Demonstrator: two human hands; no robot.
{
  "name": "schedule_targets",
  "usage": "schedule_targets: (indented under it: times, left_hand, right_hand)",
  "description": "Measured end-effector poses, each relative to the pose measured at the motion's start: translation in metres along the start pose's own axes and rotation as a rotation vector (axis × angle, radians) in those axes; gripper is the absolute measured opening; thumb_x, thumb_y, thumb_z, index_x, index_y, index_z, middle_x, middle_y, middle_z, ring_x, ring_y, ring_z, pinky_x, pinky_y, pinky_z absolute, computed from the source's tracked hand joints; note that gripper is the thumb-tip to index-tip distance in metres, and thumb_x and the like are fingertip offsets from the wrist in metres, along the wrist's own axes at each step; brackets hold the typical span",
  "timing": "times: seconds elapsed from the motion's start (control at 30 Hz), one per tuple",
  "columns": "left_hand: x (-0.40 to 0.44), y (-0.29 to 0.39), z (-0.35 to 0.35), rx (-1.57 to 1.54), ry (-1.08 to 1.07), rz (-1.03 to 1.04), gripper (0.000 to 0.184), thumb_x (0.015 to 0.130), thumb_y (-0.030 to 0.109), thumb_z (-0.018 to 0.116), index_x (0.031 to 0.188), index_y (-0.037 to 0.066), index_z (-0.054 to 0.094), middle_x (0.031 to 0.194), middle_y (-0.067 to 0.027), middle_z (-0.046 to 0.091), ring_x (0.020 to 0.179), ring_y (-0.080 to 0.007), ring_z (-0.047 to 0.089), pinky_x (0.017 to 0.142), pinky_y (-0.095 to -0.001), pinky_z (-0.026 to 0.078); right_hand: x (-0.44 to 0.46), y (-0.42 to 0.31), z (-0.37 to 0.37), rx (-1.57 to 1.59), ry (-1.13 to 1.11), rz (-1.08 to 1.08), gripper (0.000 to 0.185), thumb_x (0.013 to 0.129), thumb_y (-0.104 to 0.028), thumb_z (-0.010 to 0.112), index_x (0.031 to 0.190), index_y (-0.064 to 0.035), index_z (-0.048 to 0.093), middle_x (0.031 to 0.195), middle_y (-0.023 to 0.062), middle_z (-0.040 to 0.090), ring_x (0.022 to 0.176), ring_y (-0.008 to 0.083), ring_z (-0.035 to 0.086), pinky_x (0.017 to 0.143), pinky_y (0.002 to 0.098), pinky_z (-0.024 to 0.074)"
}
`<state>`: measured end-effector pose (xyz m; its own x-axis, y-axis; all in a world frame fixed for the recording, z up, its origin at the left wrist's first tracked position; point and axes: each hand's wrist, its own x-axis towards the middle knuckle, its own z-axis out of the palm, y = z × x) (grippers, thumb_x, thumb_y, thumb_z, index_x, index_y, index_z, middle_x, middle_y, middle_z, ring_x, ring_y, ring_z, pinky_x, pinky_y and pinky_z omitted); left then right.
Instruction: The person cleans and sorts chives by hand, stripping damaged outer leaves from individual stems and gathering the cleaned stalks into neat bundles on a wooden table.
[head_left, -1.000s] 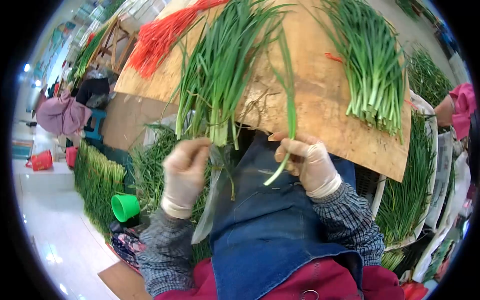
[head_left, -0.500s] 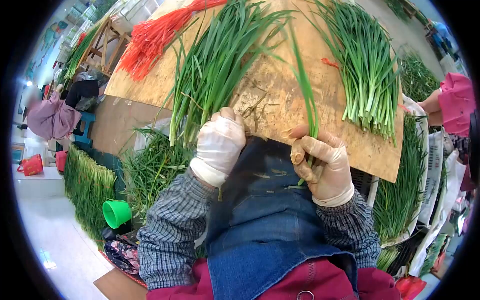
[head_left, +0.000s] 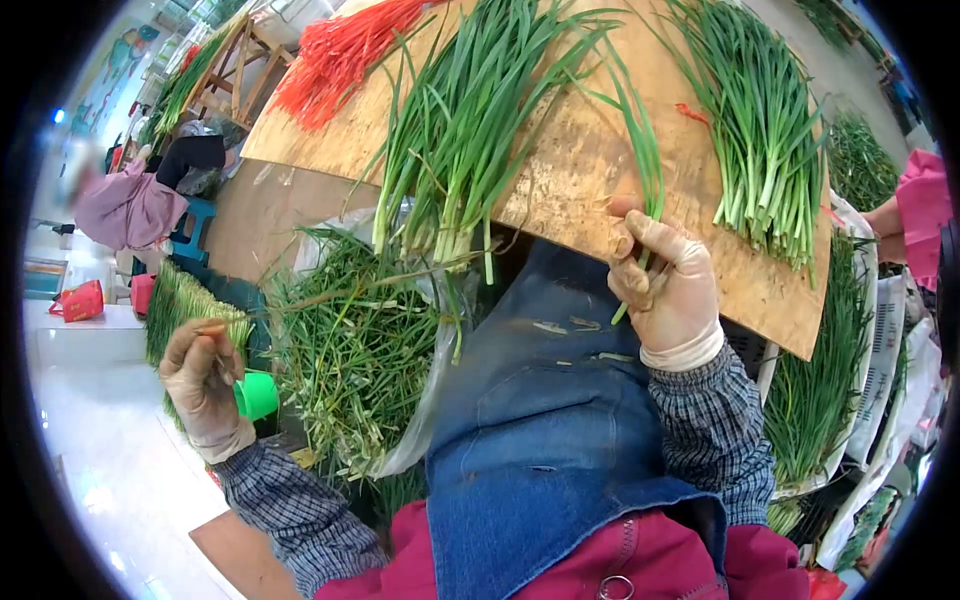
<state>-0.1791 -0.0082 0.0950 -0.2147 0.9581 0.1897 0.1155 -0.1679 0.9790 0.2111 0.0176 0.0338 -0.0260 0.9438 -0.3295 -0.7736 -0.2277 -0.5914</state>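
A green stalk (head_left: 648,165) in my right hand (head_left: 672,288); a withered strand (head_left: 375,286) at my left (head_left: 205,378).
My right fingers pinch the stalk low down, its leaves over the board (head_left: 565,200) between two bunches; my left fingertips, left of the trimmings (head_left: 360,360), appear closed on the strand. The stalk should be light, limp-leaved and easily bruised, best held by its firmer lower stem.

- Left hand (head_left: 205,390) has swung from the worktop's (head_left: 755,310) near edge far out leftward, drawing a thin brown strand (head_left: 400,278)
- Green bucket (head_left: 261,396) is now partly hidden behind that hand
- Right hand (head_left: 670,285) has shifted slightly farther in over the near edge
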Motion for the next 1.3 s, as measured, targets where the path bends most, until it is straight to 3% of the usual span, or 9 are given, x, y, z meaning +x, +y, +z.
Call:
schedule_targets:
  times: [0.13,0.27,0.5,0.6,0.73,1.0,1.2,1.27,1.3]
  left_hand:
    - [-0.014,-0.04,-0.012,1.765,0.097,0.274,0.019,0.077,0.014,0.064,0.09,0.0,0.063,0.086,-0.0085,0.061,0.073,-0.0192,0.057,0.065,-0.0287,0.046]
    - [-0.017,-0.044,0.109,0.921,-0.138,0.629,0.019,0.073,0.009,0.065,0.092,0.005,0.06,0.088,-0.011,0.058,0.076,-0.0248,0.056,0.067,-0.0338,0.047]
    - [0.013,-0.081,0.21,1.349,-0.223,0.697,0.019,0.071,0.013,0.066,0.084,0.005,0.056,0.085,-0.0106,0.056,0.076,-0.0271,0.057,0.059,-0.0335,0.047]
    - [0.022,-0.088,0.199,0.849,-0.156,0.614,0.013,0.072,0.011,0.066,0.077,0.002,0.058,0.075,-0.0111,0.058,0.067,-0.0241,0.058,0.057,-0.0296,0.046]
    - [0.029,-0.039,0.186,0.089,-0.221,-0.279,0.011,0.076,0.01,0.062,0.08,0.0,0.063,0.065,0.0014,0.058,0.054,-0.0066,0.048,0.048,-0.0195,0.037]
    - [-0.003,-0.023,0.097,-0.224,0.122,-0.076,0.011,0.081,0.009,0.059,0.084,-0.002,0.059,0.063,-0.0032,0.055,0.044,-0.0072,0.043,0.04,-0.0178,0.031]
    - [-0.029,-0.054,-0.001,0.458,0.258,-0.431,0.01,0.083,0.012,0.058,0.081,0.003,0.061,0.084,-0.0089,0.06,0.064,-0.0105,0.055,0.05,-0.0241,0.042]
    - [-0.035,-0.071,0.007,1.462,0.098,-0.206,0.013,0.08,0.012,0.059,0.086,0.001,0.061,0.087,-0.0106,0.06,0.075,-0.0181,0.058,0.062,-0.029,0.046]
    - [-0.033,-0.083,0.013,1.233,0.122,0.119,0.015,0.079,0.01,0.058,0.09,0.0,0.061,0.086,-0.0116,0.059,0.078,-0.0238,0.057,0.07,-0.0311,0.045]
  right_hand:
    - [0.003,0.003,0.006,-0.03,-0.011,-0.001,0.018,0.084,-0.007,0.049,0.096,0.005,0.055,0.067,0.0066,0.054,0.048,0.0096,0.047,0.038,0.0184,0.0327]
    - [0.008,0.008,0.012,-0.103,-0.021,-0.021,0.018,0.084,-0.007,0.051,0.097,0.0058,0.054,0.068,0.0078,0.055,0.048,0.01,0.048,0.037,0.0173,0.0305]
    - [0.008,0.013,0.017,-0.165,0.052,-0.016,0.015,0.083,-0.005,0.051,0.095,0.0029,0.055,0.069,0.0074,0.057,0.049,0.0088,0.049,0.038,0.0173,0.0314]
    - [0.012,0.015,0.019,-0.196,0.042,-0.02,0.015,0.083,-0.005,0.05,0.095,0.003,0.055,0.07,0.0077,0.058,0.05,0.0085,0.049,0.038,0.0172,0.0315]
    - [0.031,0.026,0.03,-0.267,-0.019,0.027,0.019,0.082,-0.004,0.05,0.097,0.0068,0.052,0.073,0.0081,0.055,0.054,0.0075,0.048,0.037,0.0155,0.0305]
    - [0.064,0.032,0.045,-0.295,0.003,-0.006,0.014,0.081,-0.002,0.052,0.092,0.0065,0.054,0.072,0.0089,0.057,0.051,0.0083,0.05,0.041,0.0184,0.0409]
    - [0.068,0.029,0.046,-0.308,0.065,0.015,0.008,0.079,0.003,0.053,0.086,0.0063,0.052,0.07,0.013,0.055,0.048,0.0135,0.049,0.046,0.0267,0.0464]
    - [0.064,0.027,0.045,-0.305,0.052,0.028,0.008,0.079,0.003,0.053,0.086,0.0066,0.052,0.07,0.0129,0.055,0.048,0.0138,0.05,0.047,0.027,0.0469]
    - [0.061,0.027,0.047,-0.334,0.082,0.007,0.009,0.078,0.002,0.053,0.086,0.0065,0.053,0.069,0.0118,0.056,0.048,0.0131,0.05,0.045,0.0248,0.0463]
